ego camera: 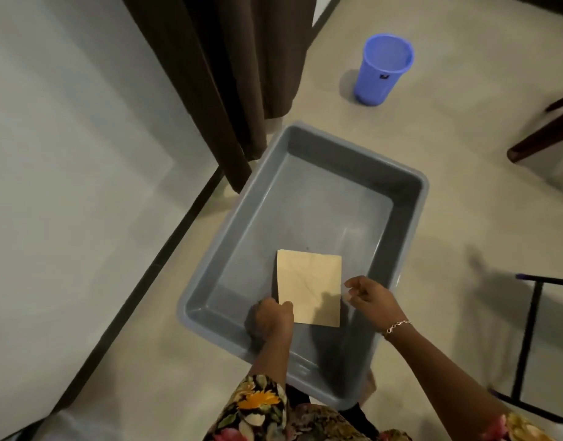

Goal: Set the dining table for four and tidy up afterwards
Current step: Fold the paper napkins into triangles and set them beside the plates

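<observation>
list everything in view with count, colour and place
rectangular plastic tub: one, grey, centre, under the hands
flat square sheet: one, tan, over the tub's near end
round plastic bin: one, blue, floor beyond the tub
fabric curtain: one, dark brown, hanging left of tub
wooden furniture leg: one, dark, right edge
metal frame: one, black, lower right
chain bracelet: one, silvery, right wrist
left hand: one, grips the sheet's near corner
right hand: one, beside the sheet, fingers loose, holding nothing
</observation>
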{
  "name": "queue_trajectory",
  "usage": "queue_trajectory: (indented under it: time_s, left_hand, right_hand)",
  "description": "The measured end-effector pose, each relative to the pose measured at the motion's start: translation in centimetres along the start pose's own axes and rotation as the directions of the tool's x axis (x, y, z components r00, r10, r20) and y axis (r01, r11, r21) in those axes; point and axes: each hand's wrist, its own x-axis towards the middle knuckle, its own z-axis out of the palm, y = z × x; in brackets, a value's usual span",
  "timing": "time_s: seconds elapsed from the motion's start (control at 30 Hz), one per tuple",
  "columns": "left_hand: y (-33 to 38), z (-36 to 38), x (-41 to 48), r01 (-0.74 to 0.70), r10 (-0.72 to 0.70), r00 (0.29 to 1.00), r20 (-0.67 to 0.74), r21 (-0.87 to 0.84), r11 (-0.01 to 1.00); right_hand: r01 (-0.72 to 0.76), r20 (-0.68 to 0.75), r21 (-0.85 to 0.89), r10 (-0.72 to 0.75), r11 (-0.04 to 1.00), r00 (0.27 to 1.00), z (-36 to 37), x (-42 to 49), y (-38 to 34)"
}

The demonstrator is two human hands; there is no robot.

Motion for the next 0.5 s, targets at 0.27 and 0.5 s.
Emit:
queue_trajectory:
  time_s: [0.27, 0.5]
  left_hand:
    - [4.3, -4.9, -6.8, 0.248, 0.381, 0.864, 0.328, -0.937, 0.245]
    - [5.2, -6.9, -17.5, 0.289, 0.665, 0.659, 0.352, -0.935, 0.208]
  right_hand:
    - [-0.040, -0.070, 0.485, 0.084, 0.874, 0.994, -1.3, -3.6, 1.2]
    - [-0.018, -0.130, 0.835, 0.229, 0.551, 0.965, -4.5, -10.8, 4.9]
